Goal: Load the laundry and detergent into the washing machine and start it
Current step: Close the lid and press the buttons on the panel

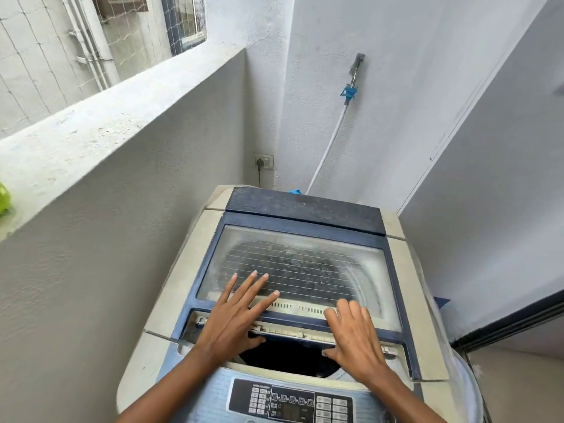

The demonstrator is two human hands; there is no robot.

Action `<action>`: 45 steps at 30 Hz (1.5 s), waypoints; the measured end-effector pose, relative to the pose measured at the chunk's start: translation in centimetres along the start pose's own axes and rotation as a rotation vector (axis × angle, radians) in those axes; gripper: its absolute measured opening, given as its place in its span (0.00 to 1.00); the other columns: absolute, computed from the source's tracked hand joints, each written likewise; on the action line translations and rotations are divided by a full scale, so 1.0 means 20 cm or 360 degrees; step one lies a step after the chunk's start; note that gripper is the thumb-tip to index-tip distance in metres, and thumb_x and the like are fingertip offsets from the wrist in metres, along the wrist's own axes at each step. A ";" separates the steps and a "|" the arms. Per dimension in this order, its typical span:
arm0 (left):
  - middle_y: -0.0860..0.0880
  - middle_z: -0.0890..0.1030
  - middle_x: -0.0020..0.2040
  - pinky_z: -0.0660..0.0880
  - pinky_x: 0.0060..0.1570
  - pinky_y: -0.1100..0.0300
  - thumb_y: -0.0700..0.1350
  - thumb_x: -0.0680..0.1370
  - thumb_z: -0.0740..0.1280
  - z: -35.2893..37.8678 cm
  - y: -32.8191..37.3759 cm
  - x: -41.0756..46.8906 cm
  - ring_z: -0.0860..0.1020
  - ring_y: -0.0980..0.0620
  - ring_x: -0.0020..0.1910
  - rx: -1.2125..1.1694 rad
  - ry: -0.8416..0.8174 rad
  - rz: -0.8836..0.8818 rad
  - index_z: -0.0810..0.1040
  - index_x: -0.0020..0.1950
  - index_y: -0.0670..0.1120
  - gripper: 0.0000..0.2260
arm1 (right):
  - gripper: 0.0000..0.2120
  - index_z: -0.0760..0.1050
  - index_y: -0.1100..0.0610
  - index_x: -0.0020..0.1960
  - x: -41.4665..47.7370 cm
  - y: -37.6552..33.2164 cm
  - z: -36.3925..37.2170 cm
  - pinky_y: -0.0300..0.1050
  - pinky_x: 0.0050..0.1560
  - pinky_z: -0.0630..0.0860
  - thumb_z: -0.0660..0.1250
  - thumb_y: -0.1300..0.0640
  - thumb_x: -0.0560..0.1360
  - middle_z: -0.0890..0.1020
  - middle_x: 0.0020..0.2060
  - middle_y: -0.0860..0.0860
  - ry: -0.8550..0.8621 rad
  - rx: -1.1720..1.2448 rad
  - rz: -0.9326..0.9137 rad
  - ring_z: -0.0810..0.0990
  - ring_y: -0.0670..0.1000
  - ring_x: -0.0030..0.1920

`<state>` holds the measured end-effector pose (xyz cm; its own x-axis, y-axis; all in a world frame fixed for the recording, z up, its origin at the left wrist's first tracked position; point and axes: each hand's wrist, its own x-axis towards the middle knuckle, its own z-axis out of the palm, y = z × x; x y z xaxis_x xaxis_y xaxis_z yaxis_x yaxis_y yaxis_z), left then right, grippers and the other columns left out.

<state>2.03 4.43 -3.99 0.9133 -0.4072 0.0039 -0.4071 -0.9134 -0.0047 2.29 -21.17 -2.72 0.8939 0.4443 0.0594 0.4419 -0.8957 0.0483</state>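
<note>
Although both hands lie on the lid (293,264), they do so differently. The left hand (235,325) has its fingers (245,288) straight and spread flat over the dusty ribbed glass, and its thumb is tucked beneath the lid's blue front edge. The right hand (355,337) keeps its fingers (351,311) close together over the same edge, with its thumb likewise underneath. Each hand thus pinches the edge between thumb and fingers.

Just below the thumbs the lid stands slightly raised, showing a dark drum opening (287,360). Whether laundry lies inside cannot be told; through the glass only a dark, speckled mass shows.

Nearer the person, the control panel (290,401) carries rows of buttons, icons and small white print, too fine and blurred to read. A faint mark on the dark rear panel (305,209) is also illegible.

The top-loading washing machine (158,319) is cut off at the bottom of the view, as are both forearms. Behind it are a wall socket (264,161) with a plug in it and a tap (355,68) with a blue connector feeding a white hose (329,145). A green object (3,198) on the parapet ledge (91,117) is clipped by the left edge.
</note>
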 end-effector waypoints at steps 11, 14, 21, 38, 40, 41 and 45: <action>0.45 0.66 0.73 0.51 0.72 0.52 0.67 0.55 0.75 0.03 0.01 0.01 0.66 0.45 0.71 -0.0119 0.0065 -0.0025 0.55 0.75 0.57 0.53 | 0.35 0.63 0.51 0.43 -0.02 -0.01 -0.02 0.40 0.35 0.67 0.79 0.39 0.48 0.68 0.38 0.47 -0.0029 0.0007 0.0026 0.64 0.48 0.36; 0.45 0.66 0.74 0.47 0.72 0.51 0.72 0.61 0.66 0.02 0.00 0.00 0.63 0.45 0.73 -0.0078 0.0058 -0.0012 0.52 0.76 0.57 0.48 | 0.31 0.64 0.49 0.43 -0.03 -0.01 -0.04 0.39 0.38 0.66 0.77 0.39 0.50 0.69 0.39 0.45 -0.0008 0.0020 0.0073 0.63 0.46 0.37; 0.46 0.60 0.76 0.35 0.71 0.47 0.64 0.77 0.50 0.01 0.07 -0.03 0.46 0.46 0.77 -0.0223 0.0251 -0.0174 0.54 0.75 0.57 0.28 | 0.18 0.69 0.52 0.59 -0.16 -0.02 -0.11 0.43 0.58 0.67 0.65 0.48 0.72 0.70 0.55 0.47 0.0024 0.0424 0.0143 0.67 0.50 0.55; 0.52 0.74 0.67 0.43 0.71 0.50 0.64 0.78 0.47 0.07 0.64 -0.44 0.67 0.49 0.71 -0.0360 0.0210 -0.0248 0.69 0.70 0.53 0.27 | 0.16 0.80 0.59 0.49 -0.96 -0.06 0.02 0.45 0.43 0.78 0.58 0.56 0.68 0.81 0.45 0.53 0.0477 0.0712 0.0683 0.77 0.55 0.43; 0.51 0.73 0.68 0.40 0.71 0.52 0.62 0.76 0.49 0.06 0.65 -0.44 0.65 0.49 0.73 -0.0366 0.0209 -0.0260 0.68 0.71 0.52 0.27 | 0.20 0.79 0.56 0.53 -0.98 -0.11 0.02 0.46 0.41 0.79 0.56 0.49 0.68 0.80 0.48 0.53 0.0360 0.0479 0.0658 0.74 0.53 0.45; 0.51 0.73 0.68 0.39 0.71 0.52 0.61 0.76 0.49 0.06 0.66 -0.44 0.65 0.49 0.73 -0.0363 0.0212 -0.0263 0.68 0.71 0.52 0.27 | 0.22 0.78 0.54 0.55 -0.98 -0.13 0.01 0.46 0.41 0.79 0.55 0.46 0.69 0.79 0.50 0.53 0.0314 0.0421 0.0677 0.72 0.52 0.47; 0.53 0.68 0.72 0.37 0.73 0.53 0.64 0.74 0.45 0.06 0.65 -0.44 0.60 0.52 0.75 -0.0400 0.0196 -0.0226 0.63 0.74 0.53 0.31 | 0.26 0.76 0.53 0.60 -0.98 -0.14 0.00 0.46 0.42 0.78 0.54 0.42 0.70 0.79 0.52 0.54 0.0236 0.0277 0.0705 0.69 0.51 0.49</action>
<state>-11.35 -3.75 -5.23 0.9598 -0.2590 0.1080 -0.2784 -0.9268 0.2521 -16.57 -27.33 -4.10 0.9840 0.0064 0.1782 0.0390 -0.9828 -0.1802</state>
